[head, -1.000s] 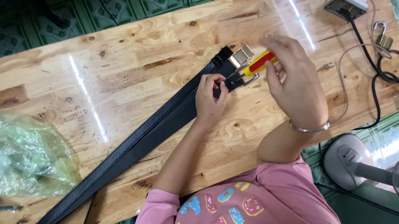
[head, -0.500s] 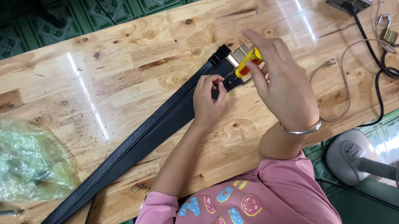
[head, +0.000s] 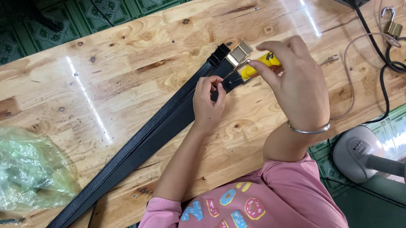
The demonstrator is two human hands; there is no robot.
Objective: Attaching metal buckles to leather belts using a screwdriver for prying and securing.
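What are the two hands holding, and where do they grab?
Right hand grips the yellow screwdriver by its handle; left hand pinches the black belt near its buckle end.

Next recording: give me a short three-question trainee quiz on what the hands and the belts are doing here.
1. True or false: the right hand holds a yellow-handled screwdriver.
2. Which does the left hand pinch? A) the padlock B) the black belt end near the buckle C) the plastic bag
3. Fill in: the screwdriver's metal shaft points toward the ____ hand.

Key:
1. True; its fingers wrap the handle beside the gold buckle.
2. B; it pinches the black belt on the wooden table. The padlock and the plastic bag lie apart from it.
3. left.
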